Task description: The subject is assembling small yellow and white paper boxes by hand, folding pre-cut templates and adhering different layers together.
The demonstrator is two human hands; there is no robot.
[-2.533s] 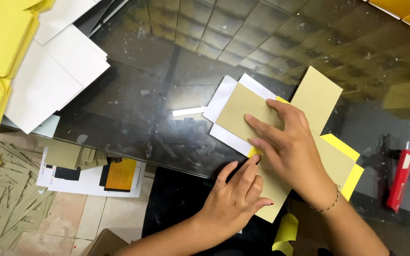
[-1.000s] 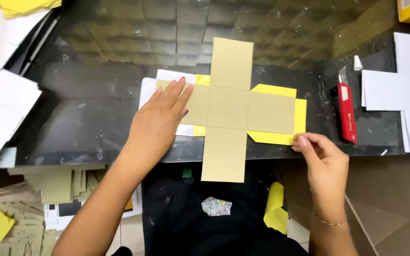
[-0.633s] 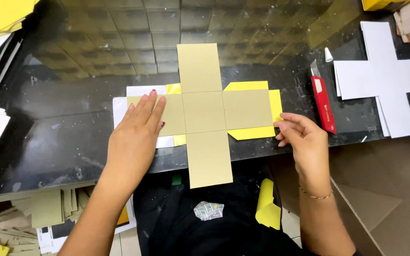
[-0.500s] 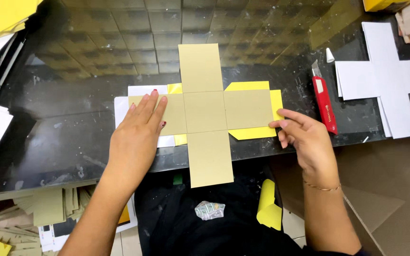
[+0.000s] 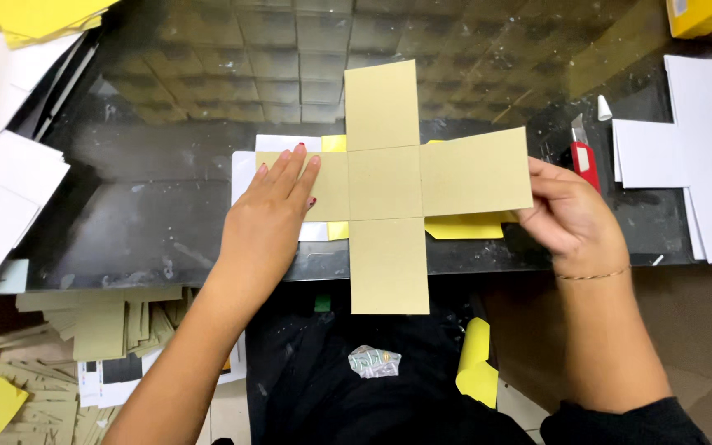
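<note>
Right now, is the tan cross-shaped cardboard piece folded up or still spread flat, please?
Mostly spread flat: the tan cross-shaped cardboard lies open on the glass table, left hand pressing one arm; the right hand grips its right arm's edge.

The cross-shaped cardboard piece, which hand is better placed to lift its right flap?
Probably the right hand: it already grips the outer edge of the cross-shaped cardboard. The left hand lies flat on the opposite arm, pinning it down.

bright, sharp — ceiling glare on glass
</note>
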